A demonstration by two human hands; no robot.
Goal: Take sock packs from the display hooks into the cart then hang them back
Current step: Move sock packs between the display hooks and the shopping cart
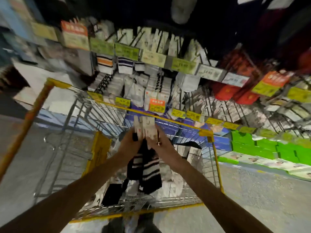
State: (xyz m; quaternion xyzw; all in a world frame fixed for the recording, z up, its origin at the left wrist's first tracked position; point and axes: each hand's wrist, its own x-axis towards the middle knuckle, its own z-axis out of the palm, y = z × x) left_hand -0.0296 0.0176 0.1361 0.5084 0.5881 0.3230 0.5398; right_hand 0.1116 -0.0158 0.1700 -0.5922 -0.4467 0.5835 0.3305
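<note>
Blur smears most of the print. A white price tag (208,73) seems to read "14.90". An orange-topped tag (156,105) lower down shows similar digits beneath characters too blurred to read. The green tag (183,65) and the yellow tag (122,101) carry numbers too blurred to read.

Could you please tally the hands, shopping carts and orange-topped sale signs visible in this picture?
Hands: 2, the left hand and right hand, both on the striped socks
Shopping cart: 1
Orange-topped sale signs: 3
Total: 6
</note>
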